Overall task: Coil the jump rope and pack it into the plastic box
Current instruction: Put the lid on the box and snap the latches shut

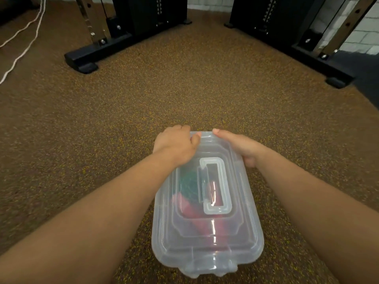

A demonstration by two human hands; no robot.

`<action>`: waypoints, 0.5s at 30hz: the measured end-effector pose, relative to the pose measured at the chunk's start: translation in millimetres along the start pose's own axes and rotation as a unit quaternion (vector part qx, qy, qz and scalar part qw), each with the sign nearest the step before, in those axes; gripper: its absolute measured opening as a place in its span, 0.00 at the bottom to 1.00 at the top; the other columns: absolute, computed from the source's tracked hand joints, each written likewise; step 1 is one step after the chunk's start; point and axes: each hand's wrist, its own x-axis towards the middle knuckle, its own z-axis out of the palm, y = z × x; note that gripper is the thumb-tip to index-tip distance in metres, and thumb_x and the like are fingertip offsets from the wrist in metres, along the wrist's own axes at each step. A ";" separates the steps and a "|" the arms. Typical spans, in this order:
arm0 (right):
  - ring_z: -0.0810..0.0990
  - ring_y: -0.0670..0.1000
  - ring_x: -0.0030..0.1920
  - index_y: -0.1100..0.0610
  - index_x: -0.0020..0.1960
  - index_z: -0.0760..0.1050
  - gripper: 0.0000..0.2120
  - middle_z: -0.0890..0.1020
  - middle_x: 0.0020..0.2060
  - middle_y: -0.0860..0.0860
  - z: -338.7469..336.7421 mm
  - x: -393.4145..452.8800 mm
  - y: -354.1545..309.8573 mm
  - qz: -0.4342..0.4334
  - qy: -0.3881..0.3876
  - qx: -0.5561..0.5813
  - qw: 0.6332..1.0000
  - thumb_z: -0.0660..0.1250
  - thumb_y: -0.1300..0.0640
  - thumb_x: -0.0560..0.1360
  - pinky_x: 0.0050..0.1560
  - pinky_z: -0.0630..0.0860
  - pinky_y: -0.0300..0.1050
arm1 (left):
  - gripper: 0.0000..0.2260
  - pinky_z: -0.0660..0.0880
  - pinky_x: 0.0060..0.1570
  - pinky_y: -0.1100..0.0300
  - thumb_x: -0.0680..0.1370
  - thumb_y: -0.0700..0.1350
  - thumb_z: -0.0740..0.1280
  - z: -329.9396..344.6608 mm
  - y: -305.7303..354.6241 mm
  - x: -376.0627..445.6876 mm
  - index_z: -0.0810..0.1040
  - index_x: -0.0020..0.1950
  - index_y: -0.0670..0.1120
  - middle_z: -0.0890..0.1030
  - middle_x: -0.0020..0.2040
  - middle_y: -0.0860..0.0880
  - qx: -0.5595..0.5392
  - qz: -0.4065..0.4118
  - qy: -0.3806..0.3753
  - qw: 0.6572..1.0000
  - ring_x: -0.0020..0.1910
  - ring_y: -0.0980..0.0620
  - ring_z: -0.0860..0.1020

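A clear plastic box (242, 238) lies on the speckled brown floor near me, its lid on and a white carry handle (215, 185) flat on top. Through the lid I make out the jump rope: a green coil (187, 182) and red handles (190, 208). My left hand (176, 143) presses down on the far left corner of the lid, fingers curled over the far edge. My right hand (238, 145) grips the far right edge of the box, thumb along the lid's rim.
Black bases of gym machines stand ahead, one at the left (86, 60) and one at the right (328, 68). A white cord (22, 50) trails across the floor at far left. Open floor lies between the box and the machines.
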 end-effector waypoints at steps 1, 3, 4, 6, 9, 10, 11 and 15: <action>0.84 0.57 0.50 0.56 0.59 0.79 0.26 0.85 0.51 0.58 -1.0 5.4 -2.0 -0.010 -0.022 -0.005 1.000 0.72 0.41 0.67 0.54 0.80 0.55 | 0.26 0.66 0.63 0.50 0.79 0.59 0.51 3.6 -0.5 0.2 0.66 0.71 0.45 0.71 0.69 0.42 0.016 0.004 0.009 1.000 0.67 0.41 0.69; 0.83 0.56 0.51 0.56 0.63 0.76 0.25 0.84 0.55 0.58 -4.8 11.8 -2.8 -0.036 -0.045 0.002 0.998 0.73 0.50 0.68 0.52 0.80 0.52 | 0.31 0.64 0.66 0.50 0.77 0.64 0.51 6.9 -1.8 -0.9 0.61 0.74 0.47 0.68 0.72 0.45 0.024 0.017 0.027 0.999 0.70 0.43 0.66; 0.83 0.55 0.51 0.56 0.65 0.74 0.29 0.83 0.56 0.58 -6.4 14.7 -2.9 -0.044 -0.054 0.013 0.997 0.74 0.53 0.66 0.51 0.80 0.50 | 0.33 0.64 0.67 0.50 0.76 0.66 0.52 7.4 -3.2 0.7 0.60 0.75 0.47 0.67 0.74 0.45 0.017 0.021 0.032 0.999 0.71 0.44 0.65; 0.83 0.55 0.51 0.56 0.67 0.72 0.33 0.83 0.56 0.58 -9.4 20.1 -2.1 -0.063 -0.084 0.033 0.994 0.75 0.56 0.62 0.48 0.81 0.48 | 0.38 0.63 0.68 0.51 0.74 0.69 0.53 6.6 -5.0 3.9 0.57 0.76 0.47 0.64 0.75 0.47 -0.001 0.017 0.027 0.999 0.73 0.46 0.63; 0.84 0.54 0.50 0.57 0.63 0.76 0.29 0.84 0.53 0.56 -10.9 23.7 -0.3 -0.101 -0.109 0.007 0.989 0.76 0.56 0.63 0.51 0.80 0.48 | 0.41 0.64 0.68 0.51 0.71 0.71 0.55 5.9 -5.3 6.6 0.57 0.76 0.47 0.64 0.75 0.48 -0.019 0.004 0.018 1.000 0.73 0.47 0.64; 0.84 0.53 0.49 0.56 0.62 0.77 0.25 0.85 0.52 0.55 -10.9 22.9 -0.4 -0.113 -0.103 -0.006 0.988 0.75 0.56 0.66 0.50 0.80 0.47 | 0.38 0.65 0.66 0.51 0.73 0.70 0.55 6.4 -5.0 6.7 0.59 0.76 0.48 0.66 0.74 0.48 -0.021 0.005 0.026 0.999 0.71 0.46 0.66; 0.83 0.52 0.47 0.55 0.61 0.77 0.22 0.84 0.50 0.53 -11.0 22.5 0.1 -0.127 -0.090 -0.020 0.988 0.74 0.56 0.68 0.49 0.80 0.46 | 0.34 0.67 0.64 0.51 0.74 0.67 0.55 6.9 -4.8 6.8 0.61 0.74 0.49 0.68 0.72 0.48 -0.027 0.006 0.036 0.999 0.69 0.46 0.68; 0.82 0.50 0.49 0.51 0.59 0.77 0.19 0.83 0.49 0.49 -13.8 24.1 4.2 -0.171 -0.056 -0.100 0.979 0.73 0.51 0.69 0.53 0.78 0.47 | 0.25 0.69 0.58 0.52 0.76 0.63 0.57 5.9 -4.2 6.6 0.69 0.68 0.52 0.71 0.65 0.49 -0.063 0.003 0.052 0.997 0.64 0.47 0.72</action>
